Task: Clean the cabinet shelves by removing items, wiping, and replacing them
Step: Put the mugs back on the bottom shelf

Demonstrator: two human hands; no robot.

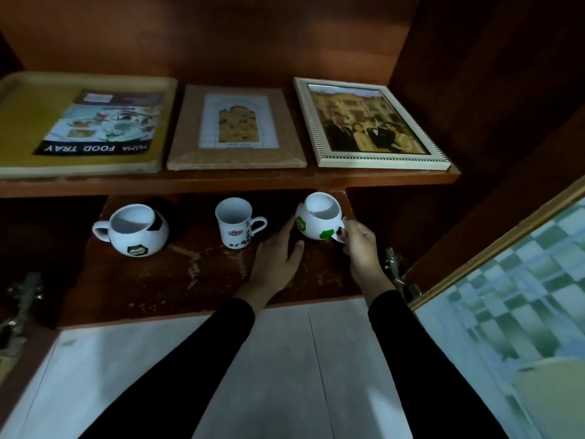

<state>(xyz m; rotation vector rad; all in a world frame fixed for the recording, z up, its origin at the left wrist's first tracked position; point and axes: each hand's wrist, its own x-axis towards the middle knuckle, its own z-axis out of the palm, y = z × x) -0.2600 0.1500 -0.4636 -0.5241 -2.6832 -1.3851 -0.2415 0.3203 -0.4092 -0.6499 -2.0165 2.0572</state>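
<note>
The green-patched round mug (318, 221) tilts at the right of the lower shelf (142, 280). The black-patched round mug (134, 231) and small straight mug (235, 229) stand upright leftward.

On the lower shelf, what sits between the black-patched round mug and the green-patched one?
In the head view, a straight white mug stands between the black-patched mug and green-patched mug; the left hand lies flat on the shelf there too.

Football mug (133, 231), small mug (235, 228) on shelf (205, 280)
</note>
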